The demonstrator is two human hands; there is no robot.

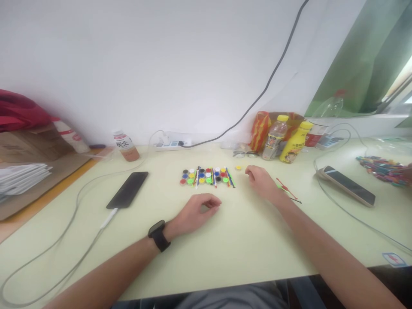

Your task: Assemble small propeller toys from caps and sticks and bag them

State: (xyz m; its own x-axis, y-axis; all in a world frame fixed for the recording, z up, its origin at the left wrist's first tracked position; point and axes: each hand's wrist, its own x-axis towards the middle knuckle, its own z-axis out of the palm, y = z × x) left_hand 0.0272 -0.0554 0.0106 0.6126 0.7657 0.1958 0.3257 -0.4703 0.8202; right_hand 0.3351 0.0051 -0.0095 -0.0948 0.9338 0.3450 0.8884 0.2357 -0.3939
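Observation:
My left hand [196, 211] rests on the table in front of the rows, loosely curved. A gap shows between its thumb and fingers, and it holds nothing I can see. My right hand [259, 181] is curled closed just right of a single yellow disc [238, 168], apart from it; whatever its fingers may hold is hidden. Small round coloured discs [201, 175] lie in neat rows, in three groups. Thin coloured sticks [230, 177] stand between and beside these groups. More loose sticks, among them a red stick [287, 189], lie beyond my right wrist.
A charging phone [128, 190] lies left, its cable looping across the table [180, 274]. Another phone [349, 185] and a heap of coloured pieces [383, 169] are right. Along the wall stand a drink bottle [126, 146], a power strip [169, 146], glasses [246, 154] and a yellow bottle [296, 143].

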